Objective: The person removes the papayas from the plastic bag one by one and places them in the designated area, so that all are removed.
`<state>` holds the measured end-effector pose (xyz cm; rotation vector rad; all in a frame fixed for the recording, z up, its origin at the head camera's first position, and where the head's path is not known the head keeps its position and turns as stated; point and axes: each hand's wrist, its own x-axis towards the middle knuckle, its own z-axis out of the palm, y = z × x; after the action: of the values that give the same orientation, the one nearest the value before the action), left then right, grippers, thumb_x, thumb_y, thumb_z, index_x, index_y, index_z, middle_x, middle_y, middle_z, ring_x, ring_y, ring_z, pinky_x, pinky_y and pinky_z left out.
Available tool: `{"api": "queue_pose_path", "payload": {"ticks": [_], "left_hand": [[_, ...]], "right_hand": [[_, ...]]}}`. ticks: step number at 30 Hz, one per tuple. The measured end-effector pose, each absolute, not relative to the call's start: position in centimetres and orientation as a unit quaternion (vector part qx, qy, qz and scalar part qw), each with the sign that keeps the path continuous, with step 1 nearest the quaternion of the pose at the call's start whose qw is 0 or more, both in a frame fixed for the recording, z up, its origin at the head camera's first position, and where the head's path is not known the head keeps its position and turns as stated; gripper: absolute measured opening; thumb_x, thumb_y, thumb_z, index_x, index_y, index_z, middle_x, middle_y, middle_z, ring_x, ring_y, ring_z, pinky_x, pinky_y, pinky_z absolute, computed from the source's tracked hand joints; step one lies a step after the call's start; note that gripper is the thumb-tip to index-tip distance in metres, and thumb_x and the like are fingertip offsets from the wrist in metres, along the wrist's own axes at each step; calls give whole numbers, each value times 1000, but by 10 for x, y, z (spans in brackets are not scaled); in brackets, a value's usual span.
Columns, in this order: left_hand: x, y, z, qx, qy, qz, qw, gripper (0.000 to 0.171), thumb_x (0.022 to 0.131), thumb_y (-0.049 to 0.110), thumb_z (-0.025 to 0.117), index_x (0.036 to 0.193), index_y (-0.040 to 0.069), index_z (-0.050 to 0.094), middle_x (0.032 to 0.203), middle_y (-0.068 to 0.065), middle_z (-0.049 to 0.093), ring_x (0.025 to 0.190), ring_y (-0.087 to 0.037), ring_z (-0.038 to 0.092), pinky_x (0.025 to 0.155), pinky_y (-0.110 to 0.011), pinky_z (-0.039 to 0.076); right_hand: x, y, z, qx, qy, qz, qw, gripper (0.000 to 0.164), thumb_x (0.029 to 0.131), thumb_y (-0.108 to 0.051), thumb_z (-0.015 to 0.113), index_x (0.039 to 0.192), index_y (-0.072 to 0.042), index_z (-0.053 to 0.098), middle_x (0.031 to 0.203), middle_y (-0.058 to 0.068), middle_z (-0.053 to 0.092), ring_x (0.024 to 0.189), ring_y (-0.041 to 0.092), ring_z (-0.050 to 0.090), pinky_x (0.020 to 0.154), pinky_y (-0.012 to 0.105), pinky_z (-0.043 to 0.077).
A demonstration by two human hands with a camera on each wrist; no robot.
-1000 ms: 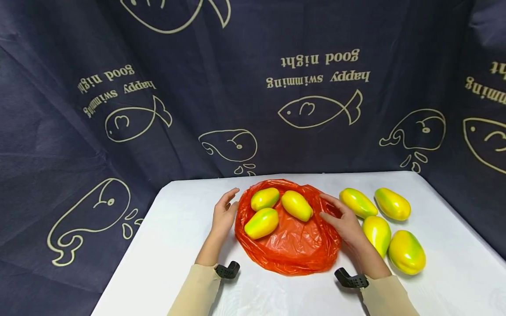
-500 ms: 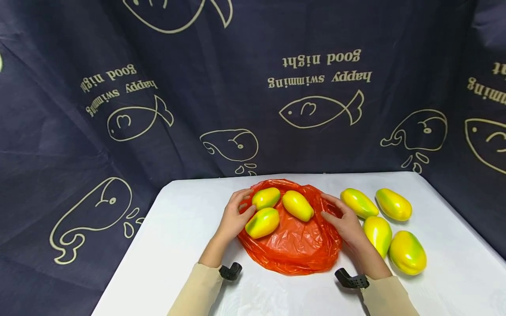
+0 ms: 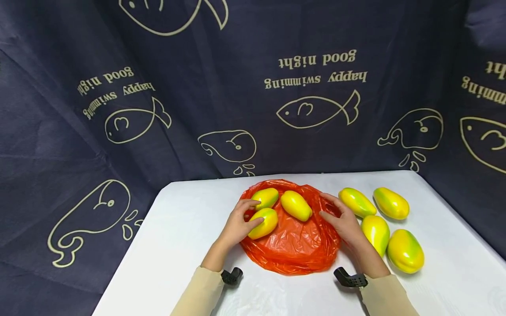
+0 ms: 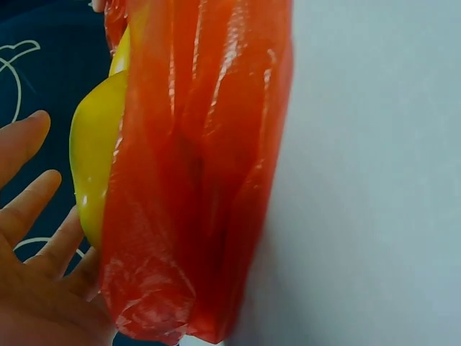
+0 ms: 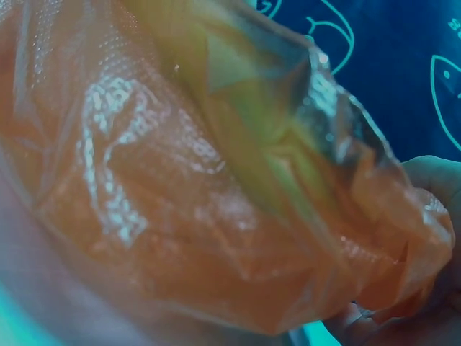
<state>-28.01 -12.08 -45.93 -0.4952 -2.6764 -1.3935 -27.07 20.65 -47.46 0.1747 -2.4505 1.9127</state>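
A red plastic bag [image 3: 298, 241] lies spread on the table with its mouth up, holding three smooth yellow-green fruits shaped like small papayas. My left hand [image 3: 236, 224] reaches over the bag's left rim, thumb overlapping the front-left fruit [image 3: 265, 224] and fingers beside the back-left fruit [image 3: 269, 196]. In the left wrist view those fingers [image 4: 32, 205] are spread and fairly straight next to a fruit [image 4: 94, 158]. The third fruit [image 3: 295, 205] rests further right. My right hand [image 3: 345, 221] holds the bag's right rim; crumpled plastic [image 5: 403, 245] lies between thumb and fingers.
Several more of the same fruits, such as a back-right fruit [image 3: 391, 203] and a front fruit [image 3: 406, 251], lie on the white table [image 3: 170, 245] right of the right hand. A dark blue curtain [image 3: 237, 96] with fish drawings hangs behind.
My left hand has moved right, from beside the bag's left rim to over it and onto the left fruits. The right hand and the fruits have stayed in place.
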Motion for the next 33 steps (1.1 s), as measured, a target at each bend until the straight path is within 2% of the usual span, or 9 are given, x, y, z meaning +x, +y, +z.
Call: {"api": "queue_pose_path", "payload": {"ticks": [14, 24, 33], "left_hand": [[-278, -117, -467, -170, -873, -456, 32, 53, 85, 23, 78, 134, 14, 60, 132, -7, 53, 121, -27, 57, 102, -47, 51], [-276, -116, -468, -156, -884, -441, 1, 60, 84, 26, 79, 138, 18, 56, 135, -5, 54, 126, -27, 51, 114, -51, 42], [-276, -117, -471, -164, -881, -444, -11, 62, 83, 27, 80, 139, 16, 55, 137, -7, 53, 126, -28, 51, 114, -52, 42]], "right_hand": [[-271, 206, -477, 57, -787, 615, 14, 59, 98, -17, 62, 152, -19, 41, 156, 12, 40, 139, 32, 40, 90, 5, 45], [-273, 203, -478, 57, -790, 610, 18, 58, 97, -16, 63, 151, -17, 43, 155, 12, 42, 139, 31, 41, 90, 3, 42], [-271, 203, -476, 51, -792, 609, 12, 58, 97, -16, 62, 151, -16, 42, 155, 14, 42, 140, 32, 41, 91, 3, 40]]}}
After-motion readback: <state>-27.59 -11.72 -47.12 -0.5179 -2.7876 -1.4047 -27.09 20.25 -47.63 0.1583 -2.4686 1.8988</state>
